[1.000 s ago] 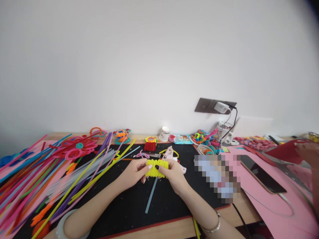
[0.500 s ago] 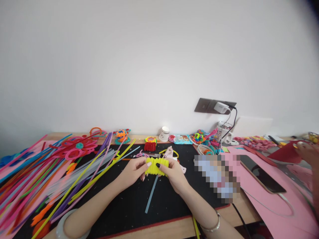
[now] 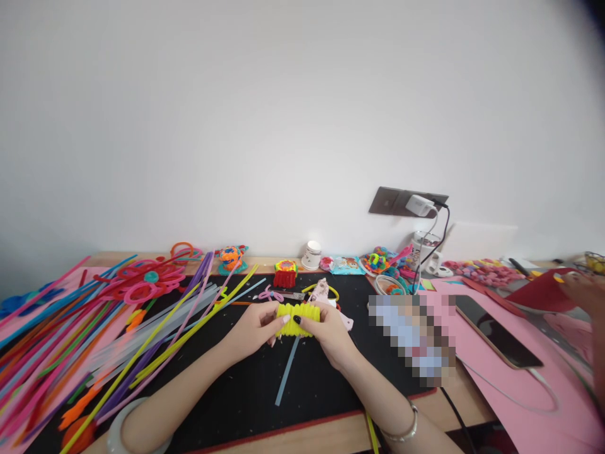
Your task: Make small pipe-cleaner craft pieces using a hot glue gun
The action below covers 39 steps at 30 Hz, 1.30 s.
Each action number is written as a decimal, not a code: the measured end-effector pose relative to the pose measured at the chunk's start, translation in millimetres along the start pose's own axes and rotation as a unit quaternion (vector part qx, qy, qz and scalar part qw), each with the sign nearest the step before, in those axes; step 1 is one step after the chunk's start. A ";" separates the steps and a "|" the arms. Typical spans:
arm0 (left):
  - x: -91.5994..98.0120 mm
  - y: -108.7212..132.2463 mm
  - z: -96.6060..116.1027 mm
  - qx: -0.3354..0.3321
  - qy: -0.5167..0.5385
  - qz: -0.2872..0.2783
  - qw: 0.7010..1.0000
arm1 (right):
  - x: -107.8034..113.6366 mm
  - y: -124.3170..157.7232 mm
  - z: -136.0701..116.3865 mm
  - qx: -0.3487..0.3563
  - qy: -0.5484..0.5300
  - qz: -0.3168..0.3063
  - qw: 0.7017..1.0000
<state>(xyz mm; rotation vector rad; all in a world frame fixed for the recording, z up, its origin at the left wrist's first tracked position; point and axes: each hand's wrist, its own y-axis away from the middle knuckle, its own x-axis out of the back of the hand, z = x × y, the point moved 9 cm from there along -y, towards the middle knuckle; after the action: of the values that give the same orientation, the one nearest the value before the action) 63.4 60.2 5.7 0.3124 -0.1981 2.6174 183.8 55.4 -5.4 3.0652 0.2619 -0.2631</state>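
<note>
Both my hands grip a yellow pipe-cleaner coil [image 3: 297, 311] just above the black mat [image 3: 246, 391]. My left hand [image 3: 255, 326] pinches its left end, thumb on top. My right hand [image 3: 331, 333] closes over the right half, its dark-nailed thumb pressing on the middle of the coil. A pale blue stick [image 3: 287, 371] lies on the mat under the coil. A pink glue gun [image 3: 326, 291] rests just behind my hands.
Several long coloured pipe cleaners [image 3: 70, 340] fan across the left of the desk, with a pink flower shape [image 3: 142, 279]. A phone [image 3: 496, 330] lies on pink paper [image 3: 529, 384] at right. Another person's hand [image 3: 583, 287] holds red paper [image 3: 543, 289] at far right. Small craft pieces line the wall.
My thumbs have shifted along the coil, squeezing it a little tighter. The other person's hand at right has moved slightly with the red paper.
</note>
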 end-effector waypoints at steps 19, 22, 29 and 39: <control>-5.0 -0.3 -3.4 -0.003 0.008 -0.021 1.000 | 4.0 -2.8 5.2 0.013 0.011 0.002 1.000; -5.8 0.0 -3.3 -0.005 0.012 -0.022 1.000 | 5.5 -5.2 9.4 0.011 0.013 0.002 1.000; -7.0 0.5 -5.3 -0.006 0.008 -0.024 1.000 | 5.3 -5.2 8.8 0.011 0.019 0.001 1.000; -6.1 0.3 -4.4 -0.009 0.003 -0.025 1.000 | 2.2 0.5 -0.6 0.017 0.022 0.003 1.000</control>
<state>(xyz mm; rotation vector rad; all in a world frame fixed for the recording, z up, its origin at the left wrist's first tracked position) 67.6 58.0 -0.2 0.3007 -0.2088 2.5646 186.1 55.3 -5.1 3.1089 0.2530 -0.2013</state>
